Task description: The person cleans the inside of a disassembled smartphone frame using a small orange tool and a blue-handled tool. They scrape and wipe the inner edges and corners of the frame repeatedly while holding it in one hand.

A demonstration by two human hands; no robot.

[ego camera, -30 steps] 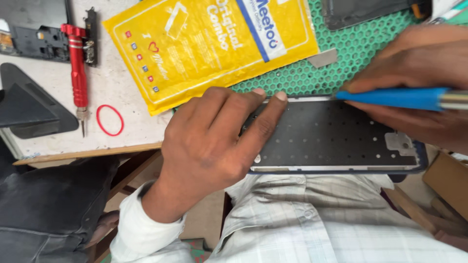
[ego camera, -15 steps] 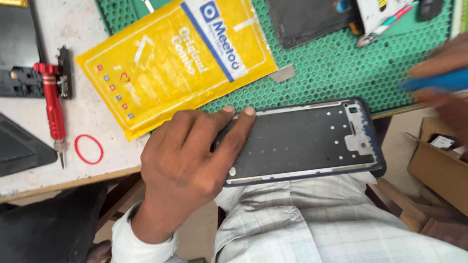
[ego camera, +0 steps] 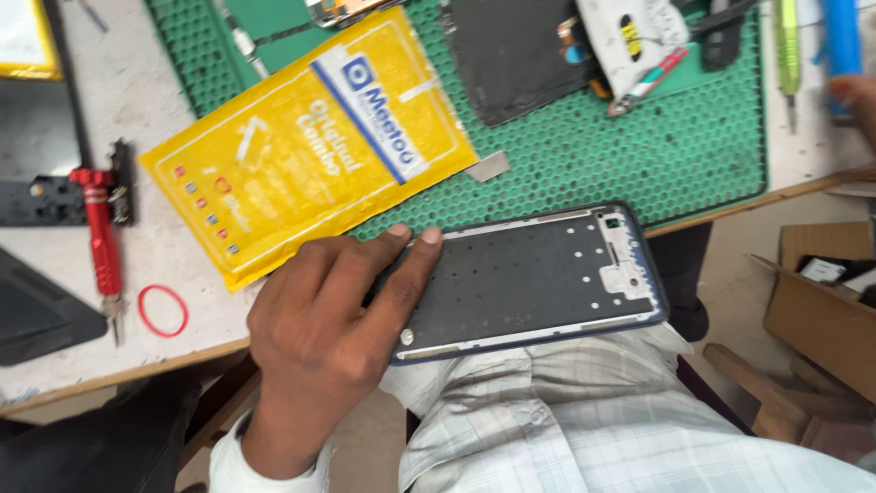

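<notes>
Holding the phone frame [ego camera: 534,278] is the left hand [ego camera: 333,333]: palm over the frame's left end, fingers [ego camera: 401,274] laid flat along its top edge, so the grip is closed on the frame. The frame is held level at the near edge of the bench, partly over the lap and a checked shirt [ego camera: 593,411], inner side up, with the dark plate and the pale camera cutout [ego camera: 625,256] towards the right. It looks to be kept there so the open face stays reachable while its upper edge sits at the green mat [ego camera: 675,137].

The right hand [ego camera: 858,96] is seen only as a blurred sliver at the far right edge of the bench, next to a blue tool [ego camera: 841,36]. Whether that grip is open or closed cannot be told.

A yellow padded pouch [ego camera: 301,155] lies tilted across the mat's left edge, just above the left hand and apart from it. A dark phone panel [ego camera: 511,55] and a white part [ego camera: 630,32] are parked at the far edge of the mat, clear of the working zone. A green tool [ego camera: 787,46] is set beside the blue one. A red screwdriver [ego camera: 100,237] and a red rubber band [ego camera: 162,310] sit at the left side of the bench, near a black tray [ego camera: 36,310]. A cardboard box [ego camera: 821,301] stands off the bench, to the right.
</notes>
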